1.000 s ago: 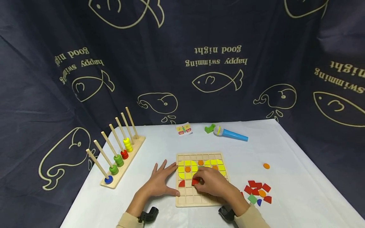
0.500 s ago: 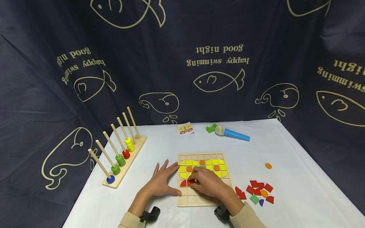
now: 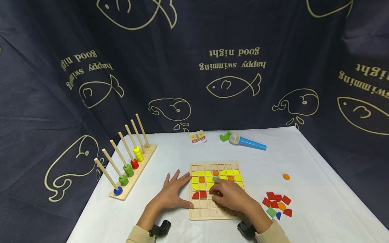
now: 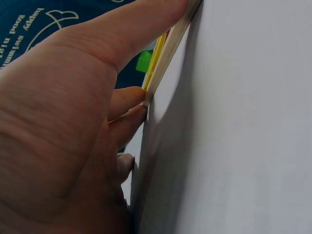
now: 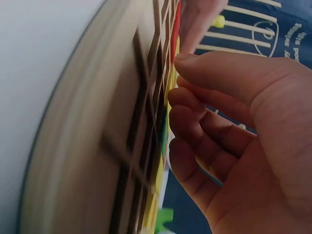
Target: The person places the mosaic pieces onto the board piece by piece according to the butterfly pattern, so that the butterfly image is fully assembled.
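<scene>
A wooden grid board (image 3: 199, 213) lies at the middle of the table, with yellow, orange and green pieces in its upper rows. Below them, a red quarter-round piece (image 3: 196, 195) and a red square piece (image 3: 203, 194) sit side by side at the left. My left hand (image 3: 171, 194) is spread flat, its fingertips and thumb at the board's left edge. Over the middle of the board hovers my right hand (image 3: 229, 194), its fingers loosely bent. In the right wrist view, nothing shows between the thumb and fingers of this hand (image 5: 243, 122).
Right of the board lie loose red pieces (image 3: 287, 200), an orange disc (image 3: 286, 177), a green square (image 3: 271, 212) and a blue half-round (image 3: 278, 215). Farther back are a butterfly card (image 3: 198, 137), a green block (image 3: 225, 136) and a toy microphone (image 3: 250, 143). A bead-peg rack (image 3: 146, 158) stands left.
My right hand has set the red square piece beside the red quarter-round, let go, and shifted right. The left hand stays at the board's edge.
</scene>
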`<state>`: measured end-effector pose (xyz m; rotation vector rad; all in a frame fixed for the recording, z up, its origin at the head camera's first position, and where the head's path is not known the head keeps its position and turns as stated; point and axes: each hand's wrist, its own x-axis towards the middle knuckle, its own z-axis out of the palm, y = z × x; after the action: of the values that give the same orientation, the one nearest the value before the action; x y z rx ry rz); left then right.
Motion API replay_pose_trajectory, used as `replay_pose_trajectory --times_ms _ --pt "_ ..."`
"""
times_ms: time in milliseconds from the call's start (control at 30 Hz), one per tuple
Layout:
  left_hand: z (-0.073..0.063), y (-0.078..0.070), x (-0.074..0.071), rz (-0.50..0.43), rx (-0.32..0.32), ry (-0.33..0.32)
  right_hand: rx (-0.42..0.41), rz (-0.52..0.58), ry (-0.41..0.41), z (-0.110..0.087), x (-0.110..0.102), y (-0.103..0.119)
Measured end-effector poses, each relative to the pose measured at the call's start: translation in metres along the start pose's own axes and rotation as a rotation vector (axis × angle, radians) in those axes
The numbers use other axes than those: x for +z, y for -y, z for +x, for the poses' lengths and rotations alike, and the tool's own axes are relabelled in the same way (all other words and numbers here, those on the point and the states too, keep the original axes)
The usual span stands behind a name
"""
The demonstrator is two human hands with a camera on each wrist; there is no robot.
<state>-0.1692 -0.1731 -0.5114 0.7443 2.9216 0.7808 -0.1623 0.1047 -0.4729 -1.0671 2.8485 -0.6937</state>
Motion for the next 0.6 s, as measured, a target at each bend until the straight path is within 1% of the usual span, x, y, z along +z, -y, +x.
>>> replay_pose_trajectory --times_ms 100,300,600 --pt "0.0 -0.002 -0.001 -0.01 -0.005 0.008 0.015 -0.011 -0.001 -0.011 -0.007 -0.008" --pt "0.0 -0.003 -0.003 -0.006 -0.016 0.013 0.085 -0.038 -0.025 -0.03 -0.02 -0.023" --pt "-0.001 -0.001 0.001 -0.01 0.002 -0.011 0.155 0.013 -0.058 -0.061 -0.033 -0.04"
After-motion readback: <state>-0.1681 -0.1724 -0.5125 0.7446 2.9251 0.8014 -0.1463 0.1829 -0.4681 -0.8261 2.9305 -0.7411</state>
